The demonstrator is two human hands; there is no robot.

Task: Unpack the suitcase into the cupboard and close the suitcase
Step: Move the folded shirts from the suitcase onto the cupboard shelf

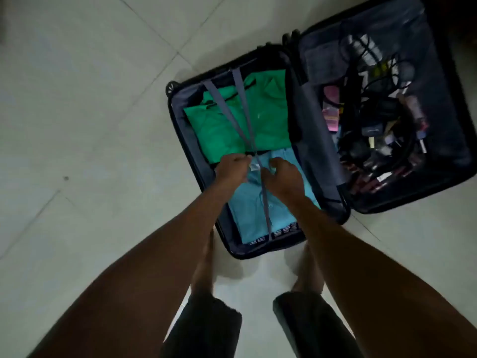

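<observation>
A dark suitcase lies open on the floor. Its left half holds a folded green shirt at the far end and a folded light blue shirt nearer me. Grey straps cross over the clothes and meet at a buckle in the middle. My left hand and my right hand sit on either side of that buckle, fingers curled around the strap ends. The right half holds cables and small items behind a mesh cover.
Pale floor tiles surround the suitcase, with wide free floor to the left. My bare legs and dark shorts are at the bottom, feet close to the suitcase's near edge. No cupboard is in view.
</observation>
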